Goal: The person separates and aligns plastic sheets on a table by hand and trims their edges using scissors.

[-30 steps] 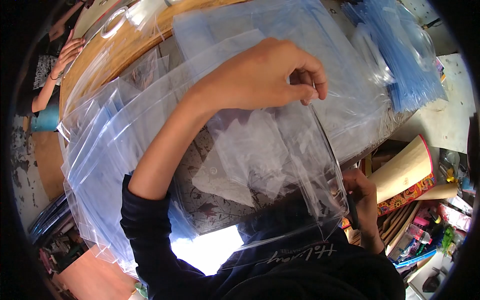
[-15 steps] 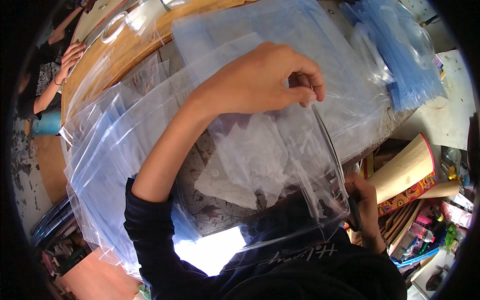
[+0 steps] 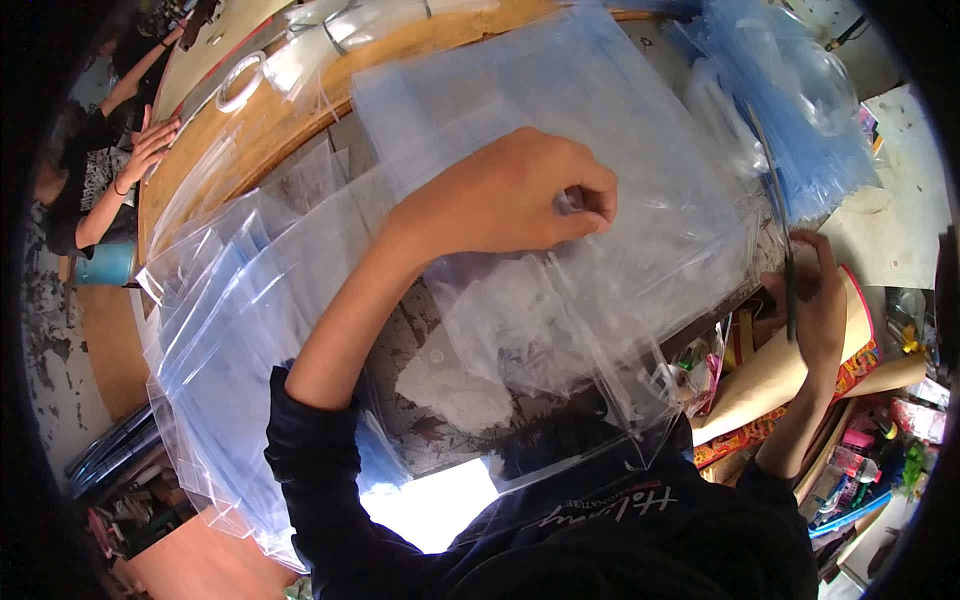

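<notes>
My left hand [image 3: 530,195] is closed in a pinch on the upper edge of a clear plastic sheet [image 3: 560,320], over the middle of the table. The sheet hangs down towards my dark shirt. At the right, my right hand [image 3: 808,290] is wrapped round the dark handles of long scissors [image 3: 775,180], whose blades point up and away. The scissors are apart from the held sheet. Behind my left hand lies a stack of bluish clear sheets [image 3: 480,90]. More clear plastic sheets [image 3: 220,330] are fanned out at the left.
A blue plastic bundle [image 3: 820,130] lies at the back right. A tape roll [image 3: 240,82] rests on the curved wooden surface [image 3: 400,62]. A co-worker's hand [image 3: 150,150] is at the far left. Rolled paper [image 3: 760,385] and mixed items stand beyond the table's right edge.
My right hand and the scissors have moved up and right, away from the sheet's edge. My left hand has shifted slightly left and down, still pinching the sheet.
</notes>
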Motion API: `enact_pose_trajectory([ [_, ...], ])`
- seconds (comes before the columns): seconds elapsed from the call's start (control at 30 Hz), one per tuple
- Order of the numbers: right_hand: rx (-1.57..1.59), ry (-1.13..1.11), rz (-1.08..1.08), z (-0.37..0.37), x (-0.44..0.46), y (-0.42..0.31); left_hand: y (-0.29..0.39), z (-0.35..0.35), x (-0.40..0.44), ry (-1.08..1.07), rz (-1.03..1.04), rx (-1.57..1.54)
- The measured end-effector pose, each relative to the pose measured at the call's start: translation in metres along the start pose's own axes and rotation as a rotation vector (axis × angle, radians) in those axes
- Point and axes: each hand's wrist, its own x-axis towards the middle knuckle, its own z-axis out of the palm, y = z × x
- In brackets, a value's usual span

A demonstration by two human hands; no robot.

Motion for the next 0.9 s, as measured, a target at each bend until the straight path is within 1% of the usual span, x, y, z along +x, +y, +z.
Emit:
enact_pose_trajectory([
  [0.07,0.024,0.036,-0.248,0.005,0.022,0.003,0.001,0.003,0.000,0.027,0.015,0.041],
  [0.1,0.031,0.043,-0.252,0.008,0.038,0.008,0.002,0.004,0.000,0.043,0.003,0.085],
  [0.17,-0.187,0.038,-0.542,0.012,0.062,0.015,0.002,0.006,0.000,0.056,-0.005,0.139],
  [0.2,-0.182,0.046,-0.544,0.013,0.064,0.013,0.001,0.006,-0.001,0.068,-0.015,0.154],
  [0.27,-0.416,0.093,-0.613,0.018,0.066,0.001,0.002,0.005,0.000,0.083,-0.023,0.180],
  [0.3,-0.530,0.193,-0.633,0.020,0.060,-0.008,0.003,0.004,0.000,0.077,-0.037,0.185],
  [0.33,-0.526,0.197,-0.634,0.022,0.049,-0.022,0.003,0.003,0.000,0.069,-0.050,0.189],
  [0.4,-0.261,0.324,-0.594,0.029,0.020,-0.052,0.000,0.004,0.000,0.073,-0.042,0.184],
  [0.47,0.015,-0.043,-0.538,0.045,-0.015,-0.076,0.000,0.004,0.001,0.065,-0.028,0.175],
  [0.53,0.082,-0.262,-0.522,0.067,-0.024,-0.083,0.003,0.002,0.000,0.060,-0.025,0.175],
  [0.67,0.124,-0.277,-0.541,0.093,-0.029,-0.083,0.008,0.005,-0.003,0.105,-0.088,0.136],
  [0.73,0.096,-0.293,-0.656,0.092,-0.028,-0.080,0.014,0.018,-0.002,0.230,-0.069,0.328],
  [0.77,0.097,-0.289,-0.663,0.091,-0.030,-0.082,0.006,0.021,-0.002,0.233,-0.067,0.335],
  [0.83,0.070,-0.336,-0.719,0.089,-0.037,-0.086,-0.014,0.022,0.002,0.540,-0.055,0.958],
  [0.87,0.073,-0.332,-0.727,0.084,-0.039,-0.087,-0.012,0.011,0.005,0.609,-0.134,0.848],
  [0.9,0.154,-0.347,-0.673,0.077,-0.039,-0.089,-0.013,-0.007,0.008,0.676,-0.204,0.740],
])
